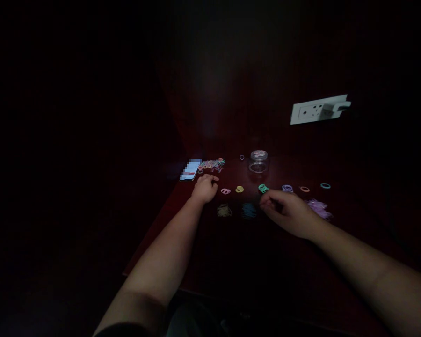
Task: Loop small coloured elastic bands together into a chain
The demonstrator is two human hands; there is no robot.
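Observation:
My left hand [206, 188] lies low over the table, palm down and fingers apart, just in front of a mixed heap of small colourful hair ties [213, 164]. Beside it are a few pink hair ties [225, 191] and yellow hair ties [239, 189]. My right hand [289, 213] has its fingers curled into a pinch, right in front of the green hair ties [263, 188]; whatever is between the fingertips cannot be made out. Purple hair ties [286, 188] show just behind this hand, with an orange hair tie [304, 189] and a teal hair tie [325, 186] farther right.
A clear lidded jar [258, 162] stands at the back, near a lone hair tie [242, 157]. A lit phone [191, 169] lies at the left edge. Nearer me are yellowish [224, 211], blue [249, 210] and lilac bands [318, 209]. A wall socket [319, 110] holds a plug.

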